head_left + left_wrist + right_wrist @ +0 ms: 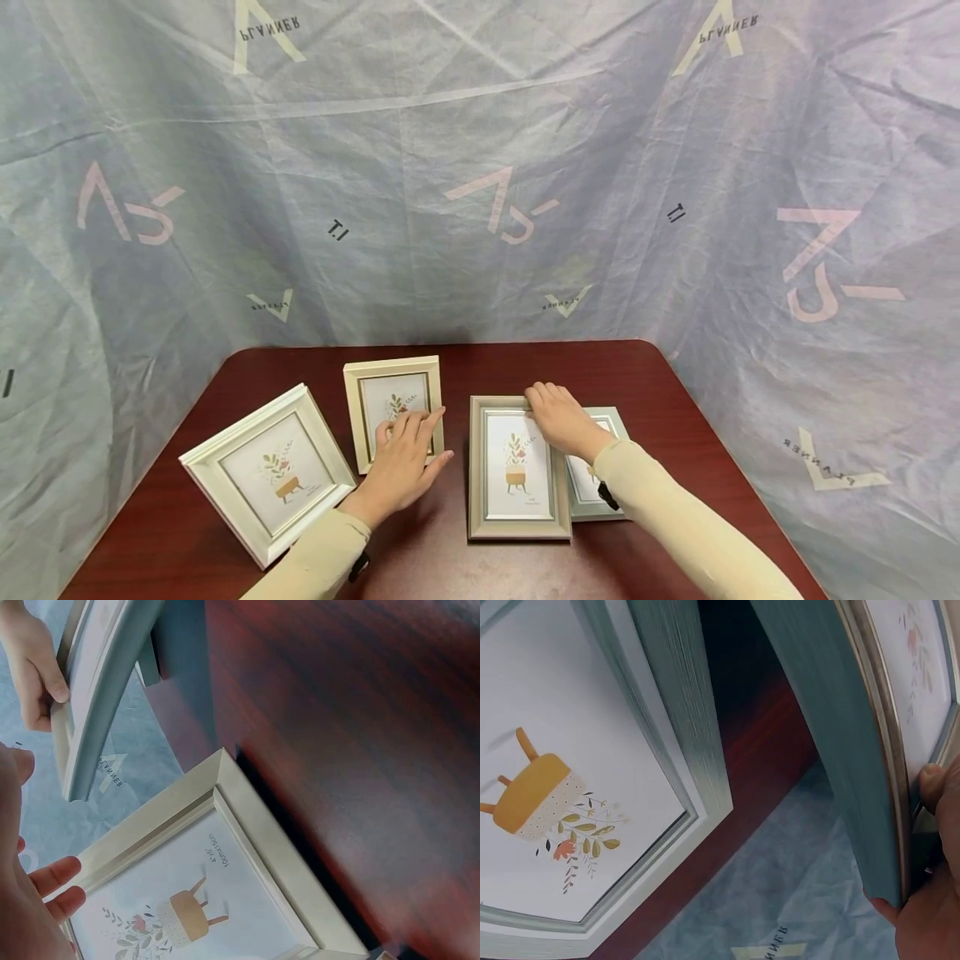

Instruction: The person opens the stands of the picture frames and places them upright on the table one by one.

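My right hand [562, 421] grips the upper right edge of a taupe picture frame [516, 467], thumb on its front face in the right wrist view. This frame is upright and overlaps a pale green picture frame [588, 479] behind it on the right. My left hand [405, 462] is in front of a cream picture frame [393, 387] with a gold inner border, its fingers loosely extended and spread across that frame's lower right part. In the left wrist view, the fingers [56, 876] of this hand show beside the cream frame's edge, holding nothing.
A larger white picture frame [273, 475] stands tilted at the left of the dark red table [450, 575]. Every frame bears a print of a potted plant. A grey printed cloth [420, 250] hangs behind the table and along both sides.
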Demonstrator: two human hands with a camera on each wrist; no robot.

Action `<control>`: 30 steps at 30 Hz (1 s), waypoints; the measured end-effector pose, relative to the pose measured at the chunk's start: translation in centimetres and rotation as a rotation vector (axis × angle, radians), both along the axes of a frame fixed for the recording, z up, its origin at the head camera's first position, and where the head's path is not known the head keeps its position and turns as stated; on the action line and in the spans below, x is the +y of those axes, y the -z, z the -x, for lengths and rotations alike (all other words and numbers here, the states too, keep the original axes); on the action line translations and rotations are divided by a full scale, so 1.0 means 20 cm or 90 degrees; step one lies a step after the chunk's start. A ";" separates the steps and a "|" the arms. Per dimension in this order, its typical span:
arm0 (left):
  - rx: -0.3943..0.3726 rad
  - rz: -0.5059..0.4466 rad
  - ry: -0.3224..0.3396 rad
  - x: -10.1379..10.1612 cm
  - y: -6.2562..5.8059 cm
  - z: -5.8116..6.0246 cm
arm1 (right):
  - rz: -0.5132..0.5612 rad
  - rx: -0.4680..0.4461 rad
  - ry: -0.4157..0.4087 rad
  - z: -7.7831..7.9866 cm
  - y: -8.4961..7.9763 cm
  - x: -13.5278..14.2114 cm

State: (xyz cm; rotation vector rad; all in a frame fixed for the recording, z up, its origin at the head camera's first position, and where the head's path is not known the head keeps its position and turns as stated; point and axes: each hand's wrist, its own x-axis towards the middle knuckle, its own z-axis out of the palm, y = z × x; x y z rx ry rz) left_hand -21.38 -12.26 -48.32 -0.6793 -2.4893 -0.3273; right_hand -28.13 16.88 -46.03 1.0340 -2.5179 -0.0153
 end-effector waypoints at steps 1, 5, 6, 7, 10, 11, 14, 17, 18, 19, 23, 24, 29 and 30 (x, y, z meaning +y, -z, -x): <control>0.002 0.000 0.000 0.00 0.00 0.00 | 0.007 -0.001 -0.004 -0.01 0.00 0.00; -0.002 -0.001 -0.001 0.00 0.00 -0.01 | 0.036 -0.009 -0.013 -0.03 -0.02 0.01; -0.003 -0.001 -0.002 0.00 0.00 -0.01 | 0.044 -0.013 -0.016 -0.04 -0.02 0.01; -0.005 -0.002 -0.002 0.00 0.00 -0.01 | 0.052 -0.015 -0.018 -0.05 -0.02 0.01; -0.008 0.002 -0.004 -0.01 0.00 -0.01 | 0.073 -0.026 -0.021 -0.07 -0.03 0.01; -0.010 0.004 -0.006 -0.01 0.00 -0.01 | 0.078 -0.027 -0.021 -0.07 -0.03 0.01; -0.015 0.008 -0.009 -0.01 0.01 -0.01 | 0.092 -0.023 -0.016 -0.09 -0.04 0.01; -0.021 0.008 -0.011 0.00 0.01 -0.01 | 0.103 -0.015 -0.004 -0.11 -0.05 0.00; -0.022 0.007 -0.011 0.00 0.02 -0.01 | 0.104 -0.014 0.002 -0.11 -0.05 -0.01; -0.023 0.007 -0.011 0.00 0.02 -0.02 | 0.104 -0.011 0.007 -0.12 -0.06 -0.01; -0.024 0.006 -0.012 0.00 0.02 -0.02 | 0.097 0.001 0.023 -0.13 -0.06 -0.03; -0.024 0.007 -0.012 0.00 0.02 -0.02 | 0.092 0.005 0.027 -0.13 -0.06 -0.03; -0.023 0.007 -0.008 0.00 0.02 -0.02 | 0.075 0.020 0.039 -0.14 -0.07 -0.03; -0.023 0.007 -0.007 0.00 0.01 -0.02 | 0.074 0.020 0.038 -0.14 -0.07 -0.03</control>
